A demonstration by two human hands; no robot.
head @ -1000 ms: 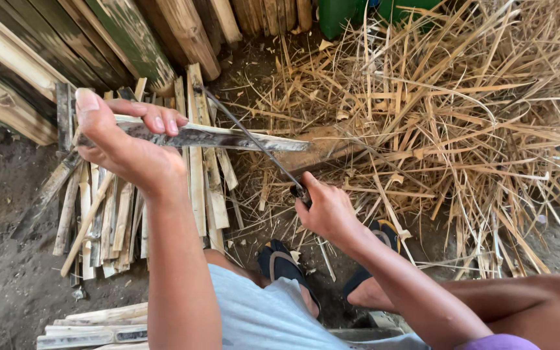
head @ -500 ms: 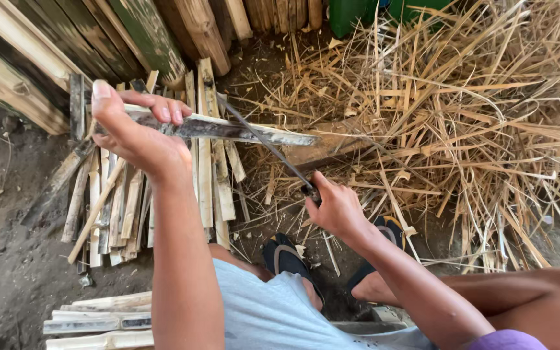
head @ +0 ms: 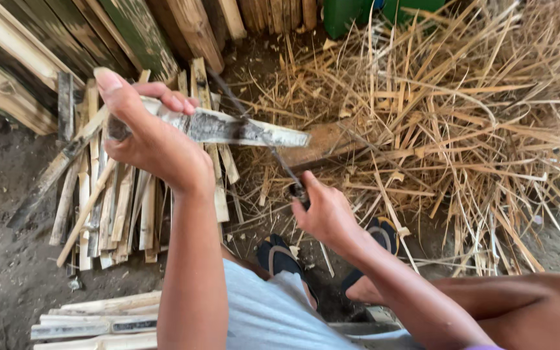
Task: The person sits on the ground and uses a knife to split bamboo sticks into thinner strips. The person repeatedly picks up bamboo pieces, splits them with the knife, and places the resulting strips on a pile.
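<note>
My left hand (head: 147, 139) grips a split bamboo piece (head: 241, 129), greyish and flat, held roughly level and pointing right. My right hand (head: 325, 210) is closed on the handle of a long thin knife (head: 260, 136). Its dark blade runs up and to the left and crosses the bamboo piece near its middle. The blade's edge seems to rest against the bamboo, but how deep it sits I cannot tell.
Cut bamboo slats (head: 111, 201) lie in a heap on the dirt at left, and more slats (head: 92, 317) lie at bottom left. A big pile of dry bamboo shavings (head: 461, 116) fills the right. Wooden planks (head: 46, 45) lean at the top. My sandalled feet (head: 280, 256) are below.
The view has shifted, so both hands sit lower in the picture. The blade still crosses the bamboo piece; it appears a bit nearer the left hand than before.
</note>
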